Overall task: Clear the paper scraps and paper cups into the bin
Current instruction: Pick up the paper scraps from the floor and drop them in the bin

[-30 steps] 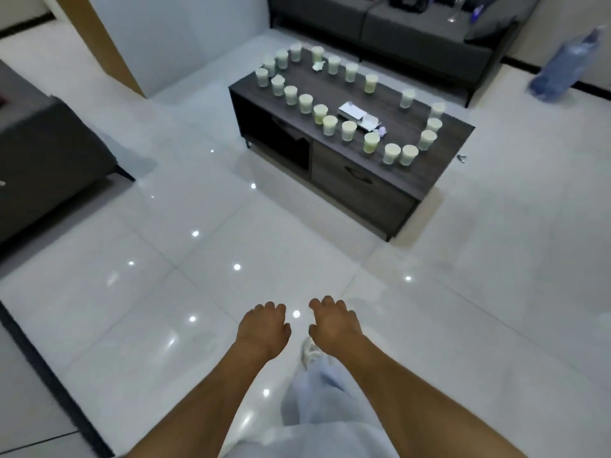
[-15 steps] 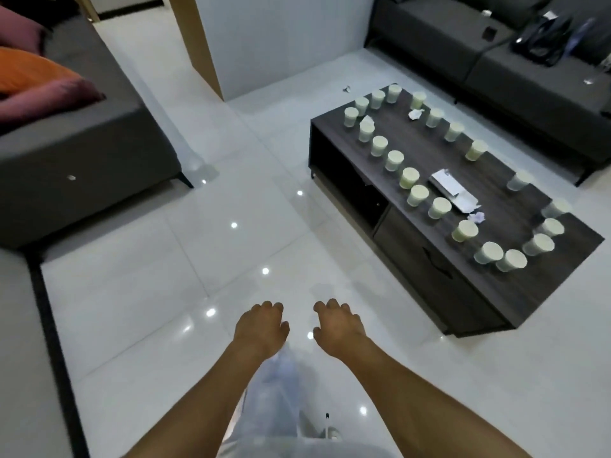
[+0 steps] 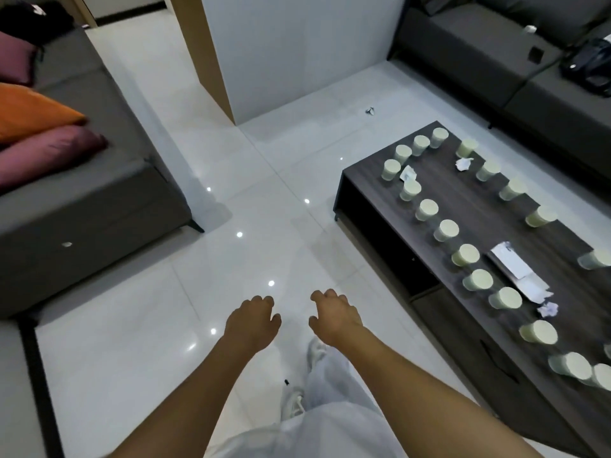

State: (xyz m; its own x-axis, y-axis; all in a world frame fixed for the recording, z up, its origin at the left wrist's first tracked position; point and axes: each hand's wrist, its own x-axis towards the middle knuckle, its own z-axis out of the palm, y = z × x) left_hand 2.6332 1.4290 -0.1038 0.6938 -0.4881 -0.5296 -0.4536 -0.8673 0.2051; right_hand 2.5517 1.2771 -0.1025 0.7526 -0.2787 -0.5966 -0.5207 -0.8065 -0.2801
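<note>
Several pale green paper cups stand upside down in rows on a dark wooden coffee table (image 3: 370,206) at the right; one cup (image 3: 446,230) is near the table's front edge. Paper scraps lie among them: a flat white sheet (image 3: 515,269), a crumpled ball (image 3: 549,308), another crumpled piece (image 3: 464,163) and a scrap (image 3: 408,174) by the far cups. One more scrap (image 3: 370,111) lies on the floor beyond the table. My left hand (image 3: 253,320) and my right hand (image 3: 334,314) hang in front of me over the floor, fingers loosely curled, holding nothing. No bin is in view.
A grey sofa (image 3: 82,206) with orange and purple cushions stands at the left. Another dark sofa (image 3: 496,61) with a black bag runs along the back right. A white partition with a wooden edge (image 3: 281,51) stands ahead. Glossy white tiles (image 3: 248,200) lie between the left sofa and the table.
The view has swung left and come closer: the table has slid to the right edge and the left sofa has come further in. Both hands stay low in front, holding nothing.
</note>
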